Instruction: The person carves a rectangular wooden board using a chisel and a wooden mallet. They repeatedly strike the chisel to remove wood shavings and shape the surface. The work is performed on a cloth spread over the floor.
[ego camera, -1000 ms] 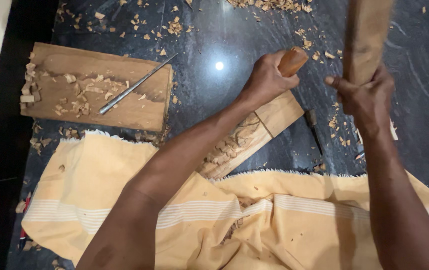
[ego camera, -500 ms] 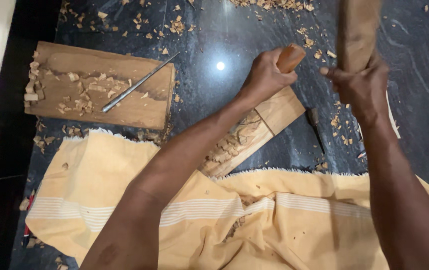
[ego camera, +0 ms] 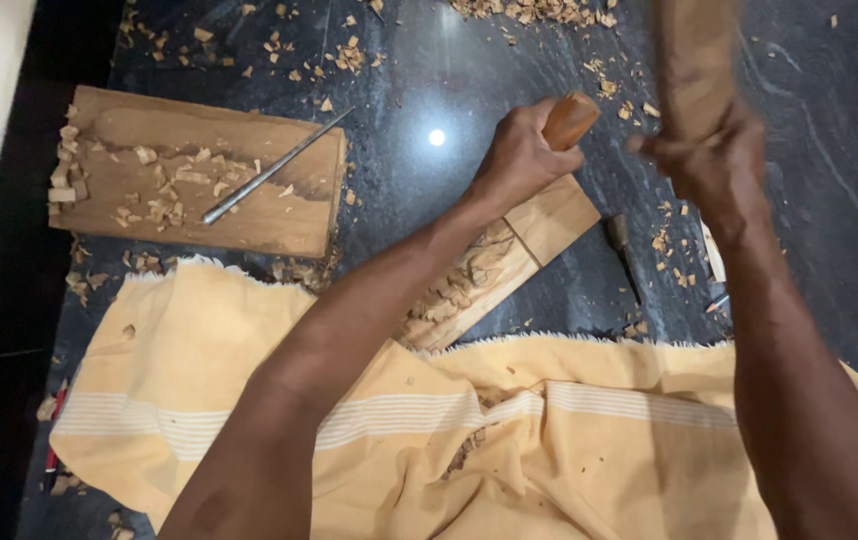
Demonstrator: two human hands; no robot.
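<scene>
Left of the left hand [ego camera: 521,155] lies a flat board [ego camera: 199,175] bearing a metal rod [ego camera: 274,168]; shavings litter the dark floor [ego camera: 429,220], open between board and hand. Nearer the body, a yellow cloth [ego camera: 449,440]. Left hand clenched on a chisel handle [ego camera: 570,118] above the carved strip [ego camera: 494,265]; right hand [ego camera: 714,165] grips a blurred wooden mallet [ego camera: 697,60] just beside it.

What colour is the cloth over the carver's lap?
Pale yellow cloth with white stripes, seen in the head view.

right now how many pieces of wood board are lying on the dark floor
2: a flat board at upper left, strewn with chips, and a carved plank at centre under the left hand. The yellow cloth may hide more.
</scene>
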